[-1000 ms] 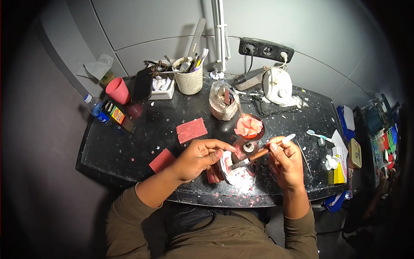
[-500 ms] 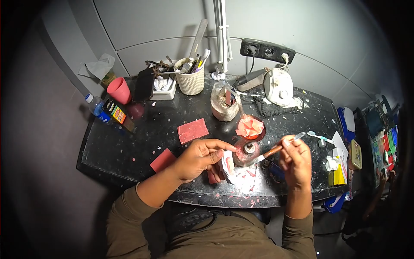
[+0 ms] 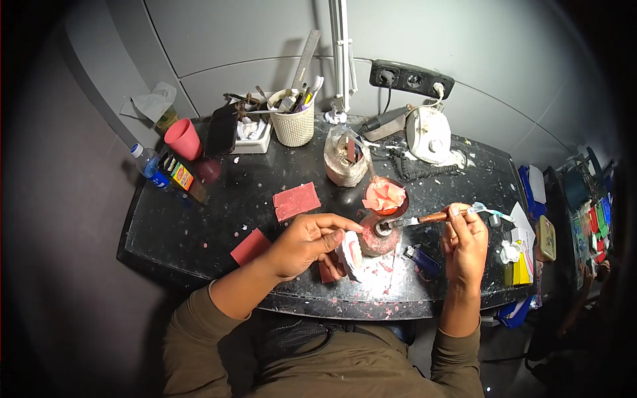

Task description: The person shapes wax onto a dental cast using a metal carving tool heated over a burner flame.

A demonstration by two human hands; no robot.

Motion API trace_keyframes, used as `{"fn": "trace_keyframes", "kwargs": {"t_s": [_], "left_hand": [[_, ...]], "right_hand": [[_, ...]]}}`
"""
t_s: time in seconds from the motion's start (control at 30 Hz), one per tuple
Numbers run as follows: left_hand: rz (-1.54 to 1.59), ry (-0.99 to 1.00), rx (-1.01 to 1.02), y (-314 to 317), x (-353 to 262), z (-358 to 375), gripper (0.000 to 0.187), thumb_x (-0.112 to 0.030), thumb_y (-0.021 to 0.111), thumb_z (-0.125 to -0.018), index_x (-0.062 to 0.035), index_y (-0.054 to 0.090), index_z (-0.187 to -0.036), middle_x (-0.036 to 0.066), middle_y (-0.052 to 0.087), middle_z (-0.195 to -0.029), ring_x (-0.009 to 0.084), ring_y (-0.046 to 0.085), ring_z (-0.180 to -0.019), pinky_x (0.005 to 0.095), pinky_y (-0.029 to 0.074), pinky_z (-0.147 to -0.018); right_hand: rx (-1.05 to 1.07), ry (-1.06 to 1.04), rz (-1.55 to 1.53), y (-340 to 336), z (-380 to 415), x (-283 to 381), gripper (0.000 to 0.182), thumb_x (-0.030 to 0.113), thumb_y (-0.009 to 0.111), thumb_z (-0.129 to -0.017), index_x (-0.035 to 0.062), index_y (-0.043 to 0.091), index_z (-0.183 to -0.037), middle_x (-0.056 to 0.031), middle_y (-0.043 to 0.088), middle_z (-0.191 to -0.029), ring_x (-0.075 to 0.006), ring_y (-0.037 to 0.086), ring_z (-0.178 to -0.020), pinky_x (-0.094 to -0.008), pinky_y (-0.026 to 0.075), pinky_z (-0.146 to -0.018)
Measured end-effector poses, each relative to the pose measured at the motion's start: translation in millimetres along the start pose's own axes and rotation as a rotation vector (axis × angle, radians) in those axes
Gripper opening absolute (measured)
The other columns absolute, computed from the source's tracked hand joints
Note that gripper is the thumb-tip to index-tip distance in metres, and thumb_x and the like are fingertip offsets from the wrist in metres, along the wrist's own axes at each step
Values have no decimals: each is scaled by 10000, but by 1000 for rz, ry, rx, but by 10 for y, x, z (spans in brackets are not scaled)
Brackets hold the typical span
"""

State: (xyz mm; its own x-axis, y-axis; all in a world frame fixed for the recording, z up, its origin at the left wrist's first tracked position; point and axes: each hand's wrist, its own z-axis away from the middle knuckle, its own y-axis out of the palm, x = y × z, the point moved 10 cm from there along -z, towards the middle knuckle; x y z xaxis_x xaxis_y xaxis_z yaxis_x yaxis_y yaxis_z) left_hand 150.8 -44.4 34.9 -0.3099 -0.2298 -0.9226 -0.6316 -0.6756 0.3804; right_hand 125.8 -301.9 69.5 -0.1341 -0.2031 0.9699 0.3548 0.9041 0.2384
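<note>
My left hand [image 3: 306,244] is closed on a white plaster dental cast [image 3: 352,257] with pink wax on it, and its index finger reaches toward the burner. In my right hand [image 3: 466,249] is a wax knife [image 3: 434,217], gripped by its brown handle. The knife's blade is at the top of a glass spirit burner [image 3: 379,244]; I cannot make out a flame. Just behind the burner, a small pan [image 3: 402,211] holds crumpled pink wax pieces [image 3: 385,195]. A blue lighter [image 3: 423,261] lies between the burner and my right hand.
Pink wax sheets [image 3: 296,201] lie left of centre. Behind them stand a woven cup of tools [image 3: 292,127], a plastic-lined container [image 3: 345,166] and a white device [image 3: 428,136]. A pink cup [image 3: 183,139] and bottle [image 3: 149,164] are at left, a toothbrush [image 3: 504,215] at right.
My right hand has moved up and slightly right, bringing the wax knife's blade from the burner's front side to its top. The lighter shows more fully. My left hand and the cast stay nearly still.
</note>
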Motion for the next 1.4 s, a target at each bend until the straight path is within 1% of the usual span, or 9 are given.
{"fn": "trace_keyframes", "kwargs": {"t_s": [0.27, 0.33, 0.43, 0.47, 0.53, 0.63, 0.8, 1.2, 1.4], "left_hand": [[4, -5, 13, 0, 6, 4, 350, -189, 530, -1039, 44, 563, -1298, 144, 700, -920, 233, 717, -656, 312, 611, -543], [-5, -11, 16, 7, 12, 4, 350, -190, 530, -1039, 44, 564, -1297, 145, 700, -922, 233, 716, -656, 313, 611, -543], [7, -1, 23, 26, 1, 0, 352, -193, 534, -1037, 44, 565, -1295, 145, 700, -919, 234, 715, -656, 314, 611, -542], [10, 0, 20, 28, -2, -1, 354, -194, 536, -1036, 46, 565, -1295, 143, 699, -918, 235, 714, -657, 314, 611, -542], [13, 1, 17, 24, 3, -4, 357, -196, 539, -1035, 47, 565, -1295, 141, 697, -917, 235, 714, -658, 315, 611, -542], [6, 0, 31, 12, 25, -4, 362, -200, 541, -1034, 49, 566, -1295, 141, 694, -928, 238, 715, -668, 315, 612, -541], [-2, -13, 37, 11, 34, 0, 368, -208, 541, -1033, 52, 569, -1292, 145, 687, -947, 243, 715, -679, 319, 614, -539], [8, 1, 37, 25, 14, -1, 372, -213, 531, -1038, 50, 561, -1299, 160, 688, -955, 252, 717, -684, 320, 614, -540], [2, -10, 44, 31, 13, 0, 373, -212, 527, -1040, 51, 556, -1303, 166, 699, -957, 246, 718, -683, 319, 612, -544]], "right_hand": [[68, -2, -31, 83, 31, -6, 118, 148, 640, -982, 31, 643, -969, 61, 491, -607, -10, 368, -459, -187, 285, -403], [197, 1, -45, 272, 98, 12, 114, 141, 639, -981, 27, 641, -970, 60, 486, -619, -7, 369, -465, -183, 287, -405], [255, 6, -20, 397, 155, -6, 116, 126, 628, -982, 14, 629, -1012, -20, 636, -712, -8, 384, -466, -182, 299, -406], [255, 6, -20, 394, 158, -17, 116, 126, 628, -982, 14, 629, -1012, -20, 636, -712, -8, 384, -466, -182, 299, -406], [332, -4, -42, 458, 187, -35, 120, 118, 622, -983, 8, 622, -1032, -80, 700, -805, -8, 395, -466, -182, 305, -408], [337, 13, -36, 510, 222, -41, 116, 110, 619, -985, 5, 623, -1032, -95, 713, -844, -10, 405, -468, -183, 310, -410], [332, 15, -33, 514, 221, -45, 104, 95, 613, -986, 1, 621, -1032, -99, 718, -863, -19, 416, -468, -187, 317, -411], [327, 12, -17, 497, 224, -45, 105, 96, 630, -975, 3, 623, -1022, -66, 693, -802, -11, 405, -465, -184, 309, -410], [319, 2, -34, 487, 219, -27, 113, 103, 631, -975, 7, 622, -1034, -97, 719, -852, -9, 412, -469, -179, 316, -414]]}}
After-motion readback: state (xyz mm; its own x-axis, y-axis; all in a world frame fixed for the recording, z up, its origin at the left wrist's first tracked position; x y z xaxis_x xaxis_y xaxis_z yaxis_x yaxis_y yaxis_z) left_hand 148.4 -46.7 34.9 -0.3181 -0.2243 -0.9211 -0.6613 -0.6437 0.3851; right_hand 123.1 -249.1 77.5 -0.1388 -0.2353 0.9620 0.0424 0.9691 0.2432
